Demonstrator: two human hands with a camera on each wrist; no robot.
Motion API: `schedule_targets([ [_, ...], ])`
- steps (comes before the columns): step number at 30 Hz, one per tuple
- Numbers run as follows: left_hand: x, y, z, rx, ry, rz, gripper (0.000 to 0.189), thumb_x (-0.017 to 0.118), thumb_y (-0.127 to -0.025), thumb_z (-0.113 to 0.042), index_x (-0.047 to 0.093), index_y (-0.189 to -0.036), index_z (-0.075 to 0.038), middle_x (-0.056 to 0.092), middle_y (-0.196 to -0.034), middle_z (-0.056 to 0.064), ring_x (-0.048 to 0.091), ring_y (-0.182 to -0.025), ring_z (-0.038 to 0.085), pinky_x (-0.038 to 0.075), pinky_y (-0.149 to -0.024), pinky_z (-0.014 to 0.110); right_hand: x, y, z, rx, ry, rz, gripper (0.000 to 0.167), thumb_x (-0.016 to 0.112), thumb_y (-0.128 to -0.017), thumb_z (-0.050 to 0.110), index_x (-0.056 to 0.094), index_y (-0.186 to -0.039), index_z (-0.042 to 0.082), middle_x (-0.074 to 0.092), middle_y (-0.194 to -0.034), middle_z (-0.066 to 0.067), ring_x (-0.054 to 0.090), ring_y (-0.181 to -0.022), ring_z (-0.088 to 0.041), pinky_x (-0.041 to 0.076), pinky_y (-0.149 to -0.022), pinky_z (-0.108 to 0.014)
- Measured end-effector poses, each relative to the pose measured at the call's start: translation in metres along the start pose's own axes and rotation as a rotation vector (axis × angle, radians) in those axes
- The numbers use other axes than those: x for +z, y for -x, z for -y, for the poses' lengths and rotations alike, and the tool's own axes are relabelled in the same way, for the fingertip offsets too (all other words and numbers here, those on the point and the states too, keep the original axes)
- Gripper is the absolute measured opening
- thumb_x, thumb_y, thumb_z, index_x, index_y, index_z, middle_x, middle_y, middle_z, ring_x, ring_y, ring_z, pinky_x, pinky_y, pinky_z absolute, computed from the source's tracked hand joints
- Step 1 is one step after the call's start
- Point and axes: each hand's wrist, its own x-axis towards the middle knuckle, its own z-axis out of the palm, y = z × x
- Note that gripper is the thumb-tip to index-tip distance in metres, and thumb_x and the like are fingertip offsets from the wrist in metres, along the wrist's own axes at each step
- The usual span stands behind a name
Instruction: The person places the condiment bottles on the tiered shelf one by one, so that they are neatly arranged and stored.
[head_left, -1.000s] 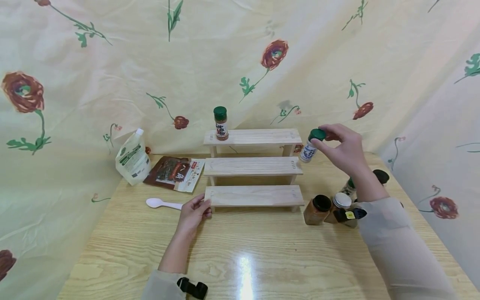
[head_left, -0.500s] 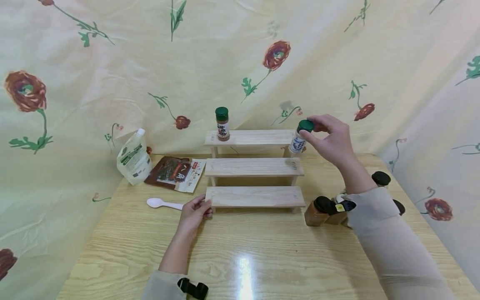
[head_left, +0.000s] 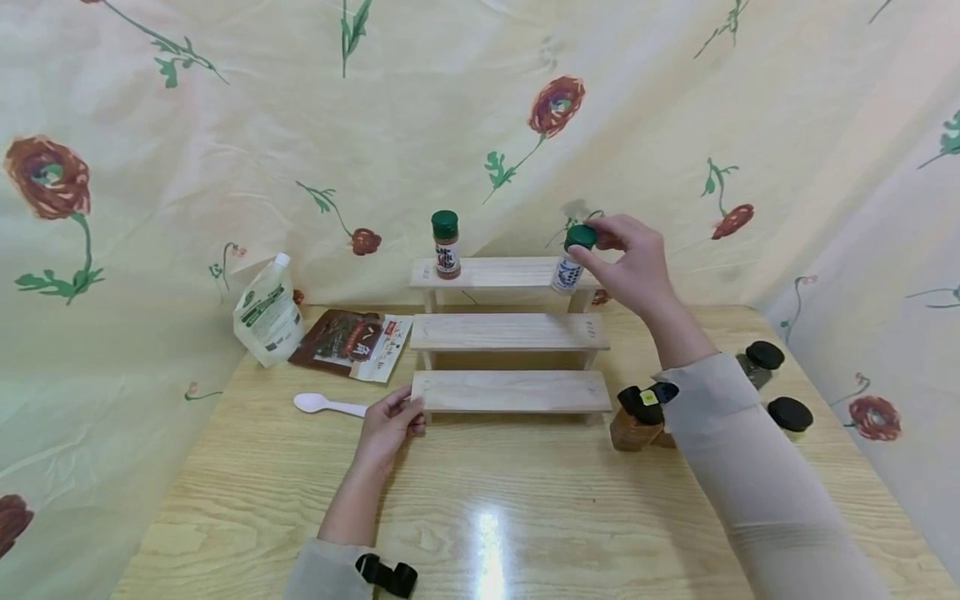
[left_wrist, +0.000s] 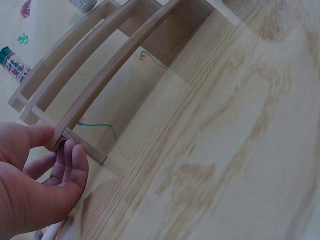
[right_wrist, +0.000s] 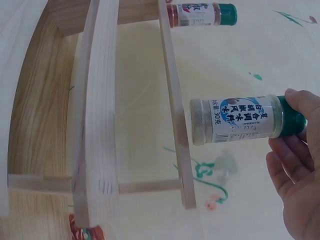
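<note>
A three-step wooden rack (head_left: 510,392) stands on the table. At its lowest board's left end, my left hand (head_left: 387,427) pinches the board between thumb and fingers, which the left wrist view shows up close. My right hand (head_left: 632,265) grips a white-labelled pepper shaker (right_wrist: 240,120) by its green cap. In the head view the shaker is slightly tilted at the top board's right end. Its base is close to the board in the right wrist view; whether they touch, I cannot tell. A second green-capped shaker with reddish contents (head_left: 447,254) stands upright on the top board's left end.
Left of the rack are a spouted pouch (head_left: 267,312), a brown-and-white packet (head_left: 350,344) and a white spoon (head_left: 327,406). To the right stand a black-capped spice jar (head_left: 633,425) and other jars (head_left: 789,415), some partly hidden by my right sleeve. A flowered cloth hangs behind.
My right hand has carried the pepper shaker leftward and up, from beside the rack to the top board's right end. The left hand has stayed at the lowest board.
</note>
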Motion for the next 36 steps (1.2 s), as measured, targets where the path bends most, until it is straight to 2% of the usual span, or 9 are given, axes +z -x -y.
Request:
schedule_targets([
  [4,-0.001,0.0,0.0,-0.006,-0.002,0.001,0.05,0.065,-0.099,-0.005,0.048,-0.144,0.008,0.061,-0.092,0.007,0.064,-0.075,0.013,0.061,-0.067,0.021,0.008,-0.006,0.003,-0.003,-0.012,0.02,0.037,0.081,-0.088,0.012,0.071,-0.123,0.001,0.068,-0.106,-0.012,0.064,-0.092,-0.021,0.058,-0.088,-0.025],
  [8,-0.002,0.0,0.0,-0.008,-0.002,-0.001,0.05,0.065,-0.1,-0.006,0.048,-0.144,0.008,0.062,-0.092,0.007,0.064,-0.075,0.013,0.061,-0.066,0.021,0.017,-0.013,0.008,-0.01,-0.024,0.038,0.038,0.081,-0.089,0.014,0.07,-0.123,0.001,0.068,-0.108,-0.012,0.065,-0.093,-0.022,0.06,-0.09,-0.035],
  [12,-0.002,0.0,0.0,-0.008,0.001,-0.005,0.05,0.065,-0.099,-0.005,0.048,-0.144,0.008,0.062,-0.092,0.007,0.064,-0.075,0.012,0.06,-0.066,0.02,0.027,-0.023,0.014,-0.01,-0.053,0.049,0.037,0.081,-0.089,0.015,0.07,-0.122,0.0,0.068,-0.111,-0.012,0.064,-0.095,-0.02,0.06,-0.09,-0.041],
  [23,0.001,-0.002,0.001,-0.007,0.0,-0.01,0.048,0.066,-0.098,-0.003,0.05,-0.142,0.009,0.062,-0.092,0.007,0.065,-0.075,0.012,0.061,-0.068,0.019,0.051,-0.04,0.019,0.07,-0.083,0.125,0.041,0.079,-0.091,0.014,0.067,-0.126,-0.003,0.065,-0.116,-0.018,0.064,-0.104,-0.028,0.058,-0.095,-0.042],
  [31,0.001,-0.001,-0.002,-0.005,-0.015,-0.026,0.048,0.067,-0.098,-0.005,0.052,-0.142,0.008,0.061,-0.091,0.006,0.064,-0.074,0.012,0.061,-0.068,0.02,0.063,-0.05,0.018,0.026,-0.114,0.139,0.038,0.077,-0.092,0.013,0.067,-0.125,-0.003,0.067,-0.114,-0.017,0.066,-0.102,-0.028,0.06,-0.092,-0.041],
  [36,0.001,-0.001,-0.003,-0.01,-0.015,-0.025,0.048,0.067,-0.098,-0.006,0.053,-0.142,0.007,0.061,-0.091,0.006,0.064,-0.075,0.012,0.061,-0.069,0.02,0.067,-0.052,0.015,0.044,-0.115,0.183,0.038,0.076,-0.093,0.012,0.065,-0.126,-0.002,0.069,-0.115,-0.017,0.066,-0.103,-0.028,0.061,-0.09,-0.04],
])
